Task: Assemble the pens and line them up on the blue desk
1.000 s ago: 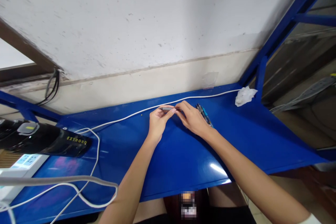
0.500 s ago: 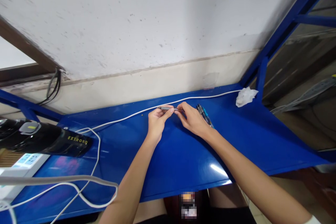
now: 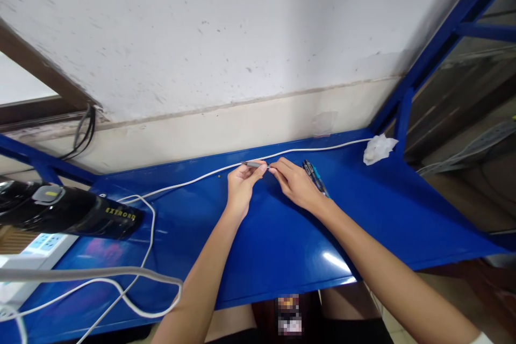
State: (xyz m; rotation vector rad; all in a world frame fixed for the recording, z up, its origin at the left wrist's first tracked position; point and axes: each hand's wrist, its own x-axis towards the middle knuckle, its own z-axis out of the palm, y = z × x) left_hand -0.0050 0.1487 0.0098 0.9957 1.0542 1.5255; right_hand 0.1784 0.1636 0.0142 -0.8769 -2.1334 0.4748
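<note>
Over the middle of the blue desk, my left hand (image 3: 242, 185) is closed on a slim grey pen (image 3: 253, 165), which lies roughly level between thumb and fingers. My right hand (image 3: 293, 180) pinches at the pen's right end, its thumb and fingertips close to my left thumb. What the right fingertips hold is too small to tell. Just right of my right hand, several dark and blue pens (image 3: 315, 176) lie side by side on the desk, partly hidden by that hand.
A white cable (image 3: 213, 173) runs along the back of the blue desk (image 3: 278, 247) and loops at the left. A black bottle (image 3: 80, 210) and a white power strip (image 3: 40, 252) are at the left. Crumpled white tissue (image 3: 379, 149) sits back right, by the blue frame (image 3: 403, 118).
My right fingertips have moved slightly left, closer to my left thumb, and the pen's left tip shows a little more. The pens on the desk have not moved.
</note>
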